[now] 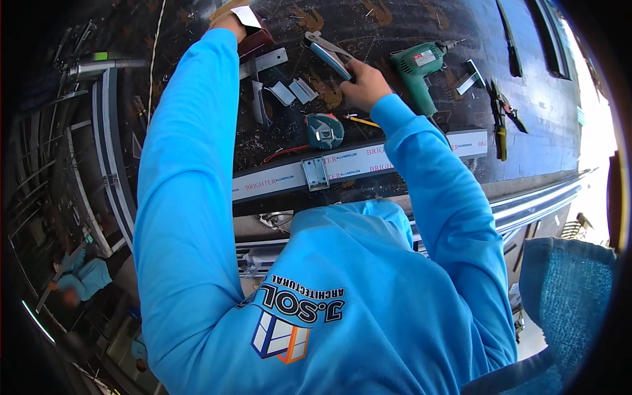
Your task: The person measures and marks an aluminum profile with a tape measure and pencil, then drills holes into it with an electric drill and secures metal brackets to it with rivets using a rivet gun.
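Observation:
My left hand (230,24) reaches to the far edge of the view, at a small dark red-brown box (255,43) with a white flap (246,18). Its fingers are hidden there. My right hand (367,84) is closed round the handles of a two-handled hand tool that looks like a hand riveter (327,56), with a silver head and a blue handle. Between my arms lie small cut metal pieces (293,91), a green tape measure (324,131) and a yellow pencil (362,122). Near my right hand rests a green power drill (419,69).
A long white-wrapped aluminium profile (270,182) runs across the near table edge, with a small metal bracket (315,173) on it. Snips (502,118) and a metal angle piece (469,77) lie at right. More profiles (113,151) stand at left; a person (82,282) is beyond.

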A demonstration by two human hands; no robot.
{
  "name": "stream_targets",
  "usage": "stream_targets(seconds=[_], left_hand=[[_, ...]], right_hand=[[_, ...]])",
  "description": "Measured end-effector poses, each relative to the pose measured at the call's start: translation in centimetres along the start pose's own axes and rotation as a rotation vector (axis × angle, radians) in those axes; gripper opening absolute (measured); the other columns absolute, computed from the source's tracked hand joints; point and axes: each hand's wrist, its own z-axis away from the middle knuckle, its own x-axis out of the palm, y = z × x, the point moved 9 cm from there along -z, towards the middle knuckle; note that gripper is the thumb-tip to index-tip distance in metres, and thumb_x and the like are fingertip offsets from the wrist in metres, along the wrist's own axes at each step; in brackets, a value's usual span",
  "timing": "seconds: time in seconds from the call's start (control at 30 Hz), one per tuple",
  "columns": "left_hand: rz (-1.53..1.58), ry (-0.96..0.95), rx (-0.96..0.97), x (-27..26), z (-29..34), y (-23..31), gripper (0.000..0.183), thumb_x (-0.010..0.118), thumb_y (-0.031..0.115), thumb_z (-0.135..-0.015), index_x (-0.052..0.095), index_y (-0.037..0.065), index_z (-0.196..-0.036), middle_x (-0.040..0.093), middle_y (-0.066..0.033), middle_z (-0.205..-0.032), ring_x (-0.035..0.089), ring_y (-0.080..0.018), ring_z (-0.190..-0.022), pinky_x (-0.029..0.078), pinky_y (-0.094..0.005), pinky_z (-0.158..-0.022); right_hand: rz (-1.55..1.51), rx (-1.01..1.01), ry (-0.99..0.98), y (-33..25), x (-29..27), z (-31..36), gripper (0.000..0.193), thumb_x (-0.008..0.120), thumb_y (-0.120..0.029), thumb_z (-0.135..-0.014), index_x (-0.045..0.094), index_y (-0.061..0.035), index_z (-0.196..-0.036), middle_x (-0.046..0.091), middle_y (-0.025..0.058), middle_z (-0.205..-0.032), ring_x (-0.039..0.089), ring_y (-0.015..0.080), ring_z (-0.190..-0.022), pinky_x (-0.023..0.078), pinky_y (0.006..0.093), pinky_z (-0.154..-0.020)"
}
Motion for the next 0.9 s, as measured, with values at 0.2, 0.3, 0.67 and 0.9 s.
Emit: stream_targets(seconds=[0.2, 0.3, 0.67, 0.9], left_hand=[[0.004, 0.122, -0.009, -7.5, 6.4, 0.9, 0.031, 0.068, 0.025, -0.086, 0.068, 0.012, -0.113, 0.067, -0.0168, -0.111, 0.063, -0.0394, -0.101, 0.051, -0.0442, -0.090], [0.644, 0.316, -0.091, -11.8, 12.0, 2.9, 0.025, 0.071, 0.025, -0.088, 0.070, 0.007, -0.105, 0.072, -0.0121, -0.099, 0.070, -0.0258, -0.091, 0.056, -0.0360, -0.076], [1.954, 0.301, 0.248, -15.7, 28.8, 21.2, 0.011, 0.064, 0.011, -0.095, 0.063, 0.003, -0.101, 0.066, -0.0051, -0.090, 0.063, -0.0109, -0.078, 0.052, -0.0226, -0.069], [1.675, 0.509, 0.199, -16.8, 32.2, 19.8, 0.009, 0.068, 0.009, -0.092, 0.070, 0.002, -0.097, 0.062, -0.0013, -0.086, 0.056, -0.0065, -0.076, 0.045, -0.0212, -0.067]], right_hand=[[-0.389, -0.302, 0.039, -4.5, -10.5, 9.3, 0.031, 0.069, -0.010, -0.082, 0.058, 0.0005, -0.109, 0.066, 0.0065, -0.086, 0.059, 0.0100, -0.080, 0.048, 0.0282, -0.071], [-0.691, -0.310, 0.124, -6.0, -12.0, 14.2, 0.036, 0.066, -0.006, -0.086, 0.057, 0.0009, -0.120, 0.065, 0.0046, -0.089, 0.055, 0.0078, -0.081, 0.046, 0.0235, -0.078], [-1.030, -0.192, -0.225, -2.2, -4.1, 16.4, 0.028, 0.057, -0.031, -0.096, 0.057, -0.0029, -0.091, 0.047, -0.0027, -0.056, 0.042, 0.0044, -0.043, 0.035, 0.0199, -0.040], [-1.090, -0.180, -0.301, -2.4, -2.5, 17.8, 0.027, 0.057, -0.030, -0.095, 0.060, -0.0024, -0.098, 0.044, -0.0039, -0.056, 0.043, 0.0046, -0.043, 0.035, 0.0200, -0.040]])
